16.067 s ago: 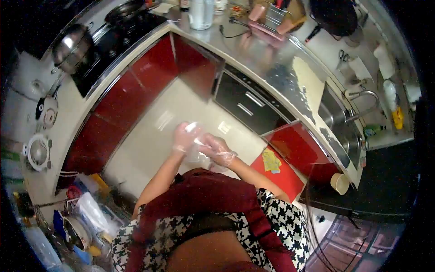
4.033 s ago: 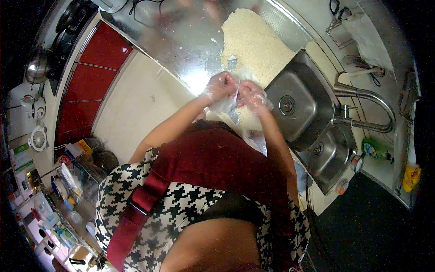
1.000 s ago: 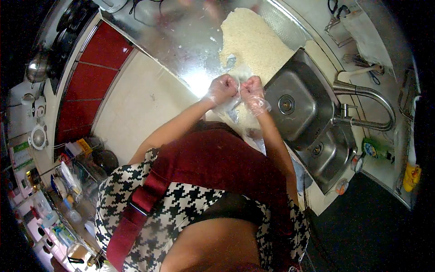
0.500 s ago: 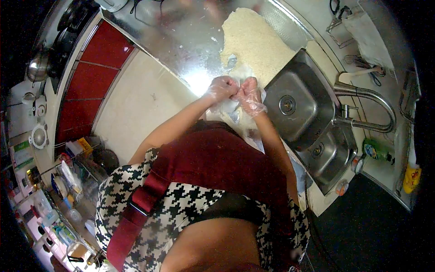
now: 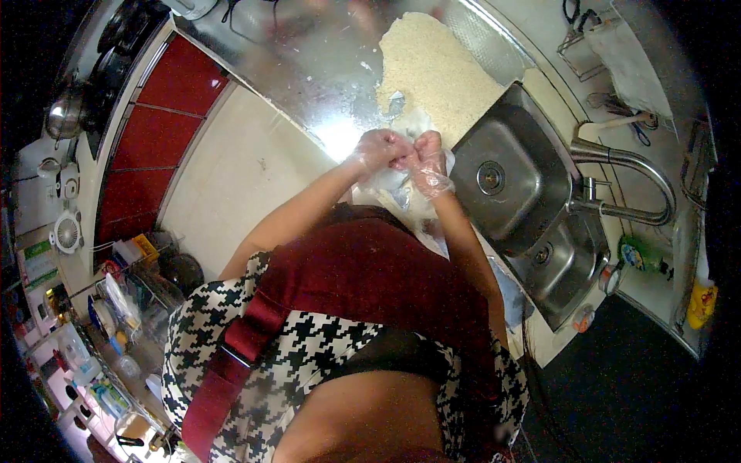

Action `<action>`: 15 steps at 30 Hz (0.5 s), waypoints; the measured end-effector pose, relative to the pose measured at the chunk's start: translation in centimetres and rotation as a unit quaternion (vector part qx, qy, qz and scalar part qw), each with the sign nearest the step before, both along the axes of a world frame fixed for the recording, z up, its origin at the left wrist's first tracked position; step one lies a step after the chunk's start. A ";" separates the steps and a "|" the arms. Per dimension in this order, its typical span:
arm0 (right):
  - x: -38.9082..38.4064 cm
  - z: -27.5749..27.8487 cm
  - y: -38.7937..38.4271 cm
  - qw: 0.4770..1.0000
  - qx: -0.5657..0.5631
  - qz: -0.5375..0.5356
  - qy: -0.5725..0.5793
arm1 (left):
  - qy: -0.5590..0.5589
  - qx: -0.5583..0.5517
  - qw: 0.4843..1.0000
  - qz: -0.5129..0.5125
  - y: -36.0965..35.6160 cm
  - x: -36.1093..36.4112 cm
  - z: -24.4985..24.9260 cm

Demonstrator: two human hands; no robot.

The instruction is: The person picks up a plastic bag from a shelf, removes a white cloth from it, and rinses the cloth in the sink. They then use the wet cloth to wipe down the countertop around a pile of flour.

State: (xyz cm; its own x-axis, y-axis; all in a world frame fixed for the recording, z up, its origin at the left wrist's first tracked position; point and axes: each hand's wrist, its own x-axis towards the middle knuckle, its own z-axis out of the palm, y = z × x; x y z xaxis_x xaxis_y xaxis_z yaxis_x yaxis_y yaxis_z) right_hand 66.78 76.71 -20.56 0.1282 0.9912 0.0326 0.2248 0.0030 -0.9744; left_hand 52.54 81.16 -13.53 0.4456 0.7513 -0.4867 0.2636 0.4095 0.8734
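Observation:
My left hand (image 5: pixel 378 150) and my right hand (image 5: pixel 429 163) are side by side over the counter's near edge, both in clear plastic gloves. Fingers on both hands are curled in and meet at the tips. Whatever they pinch is too small and covered to make out. White crumpled sheeting, paper or plastic, (image 5: pixel 417 122) shows just beyond my knuckles. Past it a wide pale-beige sheet with a grainy surface (image 5: pixel 436 65) lies spread on the metal countertop (image 5: pixel 309 65).
On the right is a double steel sink (image 5: pixel 513 147) with a curved faucet (image 5: pixel 644 166). A green bottle (image 5: pixel 641 253) and a yellow packet (image 5: pixel 701 302) stand farther right. Red cabinet fronts (image 5: pixel 154 123) and a cluttered rack (image 5: pixel 127 309) are at the left.
My left fingers have shifted slightly and curl more closely against the right ones. Otherwise the hands stay in the same place.

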 end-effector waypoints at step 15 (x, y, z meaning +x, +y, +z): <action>0.9 -3.3 0.5 0.998 0.021 -0.045 -0.046 | -0.174 -0.129 0.975 0.044 0.3 -1.0 -4.5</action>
